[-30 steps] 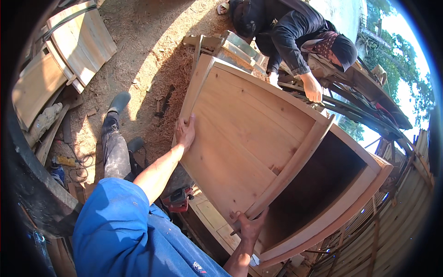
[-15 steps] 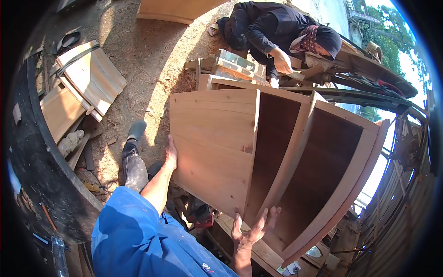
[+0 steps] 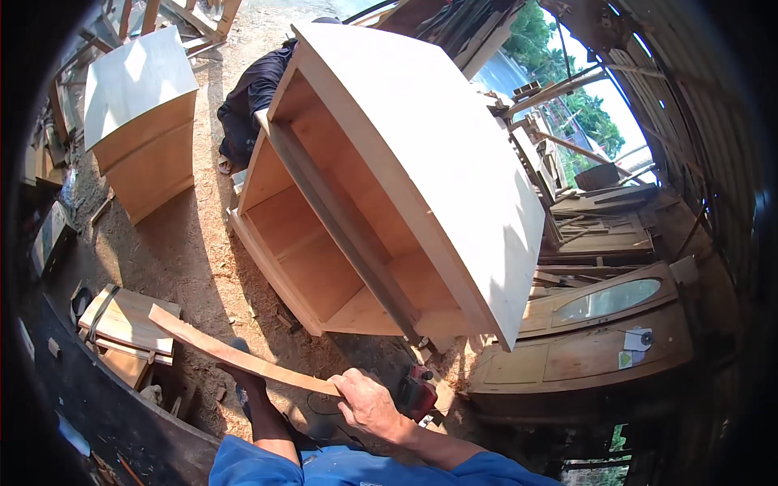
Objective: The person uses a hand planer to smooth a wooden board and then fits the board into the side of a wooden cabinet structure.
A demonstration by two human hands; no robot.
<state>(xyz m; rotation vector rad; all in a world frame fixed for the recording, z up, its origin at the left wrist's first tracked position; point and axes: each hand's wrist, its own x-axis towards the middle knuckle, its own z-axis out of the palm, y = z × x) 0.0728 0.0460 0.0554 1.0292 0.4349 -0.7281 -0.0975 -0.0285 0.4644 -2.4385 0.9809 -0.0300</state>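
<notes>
My right hand (image 3: 373, 401) is closed around the near right end of a wooden panel (image 3: 243, 356), its fingers folded over the edge. The panel is turned nearly edge-on, so it shows as a long narrow pale strip slanting up to the left. My left forearm reaches up underneath it; the left hand (image 3: 241, 374) lies in shadow against the panel's underside, its fingers hidden. Beyond the panel stands a large wooden cabinet (image 3: 454, 243) with a pale top, an open front and a bar dividing the opening.
A person in dark clothes (image 3: 247, 113) crouches behind the cabinet, mostly covered by it. A second wooden cabinet (image 3: 150, 154) stands far left. Stacked boards (image 3: 130, 316) lie at left beside a black curved surface (image 3: 97, 413). To the right is a door with an oval pane (image 3: 559, 356); a red tool (image 3: 417, 393) rests near my right hand.
The panel has come away from the cabinet front and swung left, from face-on to edge-on. My right hand has closed on it; my left hand has gone beneath. The view has shifted.
</notes>
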